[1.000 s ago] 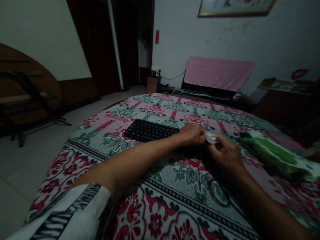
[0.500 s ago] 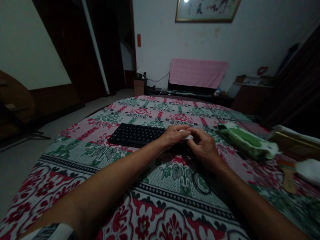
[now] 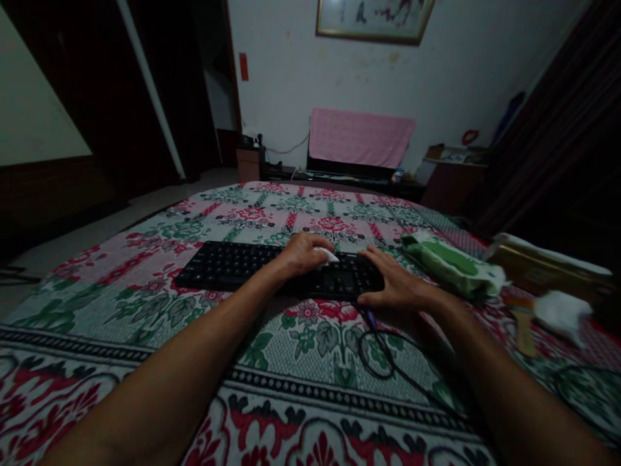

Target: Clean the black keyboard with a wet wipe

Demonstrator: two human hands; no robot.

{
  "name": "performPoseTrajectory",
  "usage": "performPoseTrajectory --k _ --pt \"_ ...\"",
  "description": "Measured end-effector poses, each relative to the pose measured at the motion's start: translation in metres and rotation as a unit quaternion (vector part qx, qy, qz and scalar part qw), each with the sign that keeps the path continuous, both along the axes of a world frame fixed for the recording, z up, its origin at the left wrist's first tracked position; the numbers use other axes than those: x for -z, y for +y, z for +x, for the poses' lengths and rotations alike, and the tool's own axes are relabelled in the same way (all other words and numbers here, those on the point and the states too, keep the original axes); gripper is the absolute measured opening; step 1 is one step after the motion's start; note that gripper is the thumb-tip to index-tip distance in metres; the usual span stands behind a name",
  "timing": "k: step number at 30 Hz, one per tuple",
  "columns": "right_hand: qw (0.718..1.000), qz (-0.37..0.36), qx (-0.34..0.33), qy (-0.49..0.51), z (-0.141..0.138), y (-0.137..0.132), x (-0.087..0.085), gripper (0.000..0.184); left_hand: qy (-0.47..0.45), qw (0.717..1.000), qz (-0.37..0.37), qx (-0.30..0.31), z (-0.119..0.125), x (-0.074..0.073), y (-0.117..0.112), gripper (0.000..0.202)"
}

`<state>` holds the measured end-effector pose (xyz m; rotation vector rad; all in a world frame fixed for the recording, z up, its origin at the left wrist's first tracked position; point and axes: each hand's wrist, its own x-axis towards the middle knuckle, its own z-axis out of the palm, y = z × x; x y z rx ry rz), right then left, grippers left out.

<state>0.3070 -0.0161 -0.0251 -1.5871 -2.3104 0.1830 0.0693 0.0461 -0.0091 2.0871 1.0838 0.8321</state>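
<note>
A black keyboard (image 3: pixel 233 262) lies flat on the floral cloth. My left hand (image 3: pixel 303 252) is over its middle, fingers closed on a small white wipe (image 3: pixel 328 255) whose tip sticks out past them. At the keyboard's right end, my right hand (image 3: pixel 395 281) rests with thumb and fingers spread around the edge, touching it. The keys between the two hands show. A black cable (image 3: pixel 376 353) with a purple part lies coiled in front of the right hand.
To the right lie a green wipes packet (image 3: pixel 451 262), a gold-brown box (image 3: pixel 543 265), a wooden-handled brush (image 3: pixel 524 330) and a crumpled white wad (image 3: pixel 563 314). The patterned cloth (image 3: pixel 310 388) covers the surface. A pink towel (image 3: pixel 361 137) hangs at the back wall.
My hands were together at the white wipe; now the right hand has let go and spread over the keyboard's right end. The left hand keeps the wipe. The view has shifted right.
</note>
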Motion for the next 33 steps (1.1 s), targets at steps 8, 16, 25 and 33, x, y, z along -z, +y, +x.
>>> performPoseTrajectory --k 8,16,25,33 --pt "0.996 -0.085 0.014 0.005 0.000 -0.002 -0.002 0.103 0.155 0.978 0.135 0.026 0.002 -0.008 -0.019 0.031" --pt "0.997 -0.050 0.009 0.057 -0.017 -0.005 0.007 0.088 0.247 0.949 0.189 0.051 0.006 -0.003 -0.020 0.027" --pt "0.993 -0.029 0.030 0.106 -0.043 -0.012 0.001 0.077 0.311 0.931 0.185 0.048 -0.002 -0.014 -0.018 0.028" --pt "0.991 -0.065 0.015 0.112 -0.044 -0.011 -0.002 0.082 0.311 0.932 0.171 0.069 -0.009 -0.022 -0.017 0.025"
